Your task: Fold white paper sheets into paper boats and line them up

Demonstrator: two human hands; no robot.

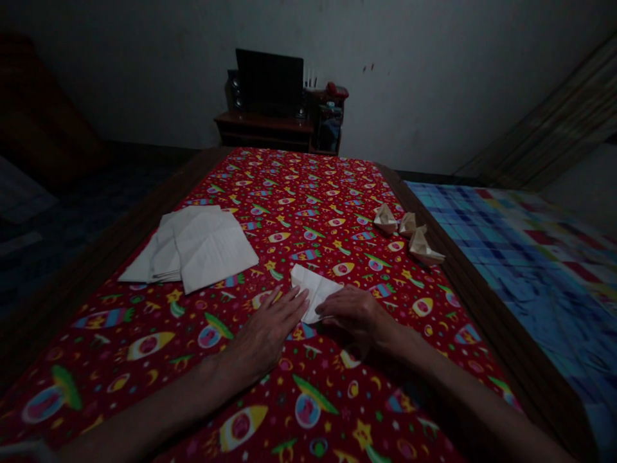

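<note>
A small folded sheet of white paper point(314, 287) lies on the red patterned cloth point(308, 212) in front of me. My left hand point(272, 325) rests flat, fingers stretched out, with the fingertips on the paper's left part. At the paper's right side, my right hand point(354, 312) has its fingers bent and pressed together on the edge. The fingertips of that hand are partly hidden beneath it. Farther left, a stack of white paper sheets point(216, 247) is spread in a loose fan. Three folded paper boats point(385, 220) stand at the right edge of the cloth.
Brown borders point(482, 315) run along both sides of the cloth. Beyond its far end stands a desk point(265, 122) with a dark monitor point(270, 80), speakers and a red telephone point(337, 90). A blue checked sheet point(511, 257) spreads out on the right.
</note>
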